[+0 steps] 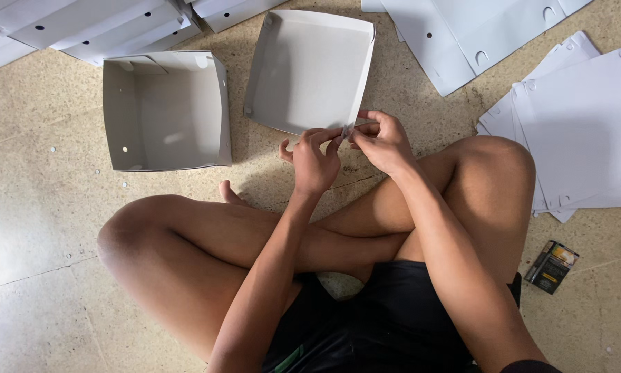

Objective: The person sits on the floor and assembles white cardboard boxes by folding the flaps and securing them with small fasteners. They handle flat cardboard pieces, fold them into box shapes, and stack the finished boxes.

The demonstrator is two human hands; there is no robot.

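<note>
— Knees [186,235] crossed on the floor [41,228], folded tray [309,69] just ahead, both hands at its near corner.

— Left hand [315,160] and right hand [385,141] pinch one small strip [348,130]; fumbled, it could slip or crease.

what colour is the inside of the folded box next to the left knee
Plain light grey inside the folded box, with small punched holes; the head view shows it.
</note>
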